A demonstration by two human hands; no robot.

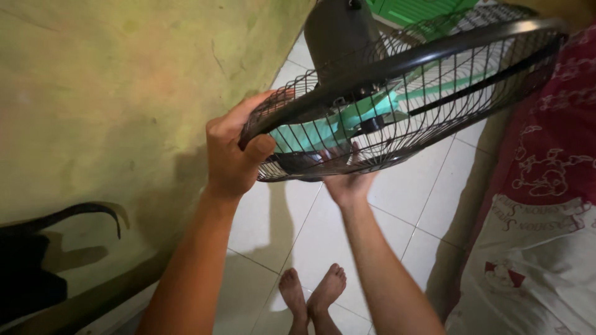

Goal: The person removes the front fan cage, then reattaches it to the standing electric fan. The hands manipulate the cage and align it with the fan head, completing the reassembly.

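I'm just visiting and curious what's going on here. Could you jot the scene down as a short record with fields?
Setting: white tiled floor beside a yellow-green wall
Main thing: black fan with wire cage and teal blades, held up and tilted
Left hand: grips the cage rim, thumb over the edge
Right hand: presses against the front grille from below
Below: the person's bare feet
Right side: patterned red and white fabric
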